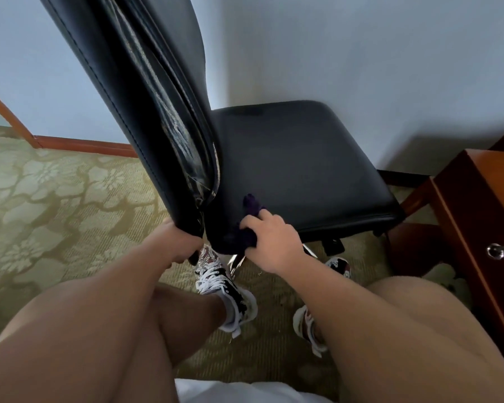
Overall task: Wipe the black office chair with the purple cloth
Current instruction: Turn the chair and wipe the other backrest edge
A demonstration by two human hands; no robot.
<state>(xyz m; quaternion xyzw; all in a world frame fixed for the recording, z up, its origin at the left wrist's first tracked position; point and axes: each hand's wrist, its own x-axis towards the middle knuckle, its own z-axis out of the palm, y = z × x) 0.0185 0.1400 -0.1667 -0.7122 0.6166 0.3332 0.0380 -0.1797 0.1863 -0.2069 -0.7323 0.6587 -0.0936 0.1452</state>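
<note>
The black leather office chair (297,164) stands on the green floral-patterned carpet (56,199), close to the pale wall (361,53), with its tall backrest (122,82) rising toward the camera at upper left. The backrest's side edge shows worn, peeling material between its stitched panels.

The left grip (181,244), a bare hand, is clenched round the bottom corner of the backrest; its fingers wrap under the edge. The right grip (274,242) is grasping the crumpled purple cloth (253,205) and pressing it onto the near rear corner of the seat, just beside where the seat meets the backrest. Part of the cloth pokes out past the fingers, and part bunches under the palm at the seat's edge.

A reddish-brown wooden cabinet (477,205) with a round clear knob (496,251) stands to the right of the chair, near the seat's front corner. A wooden baseboard (85,144) runs along the wall at left. Below the hands are the person's bare knees and two patterned sneakers (224,289) with white laces, planted on the carpet under the seat's edge.
</note>
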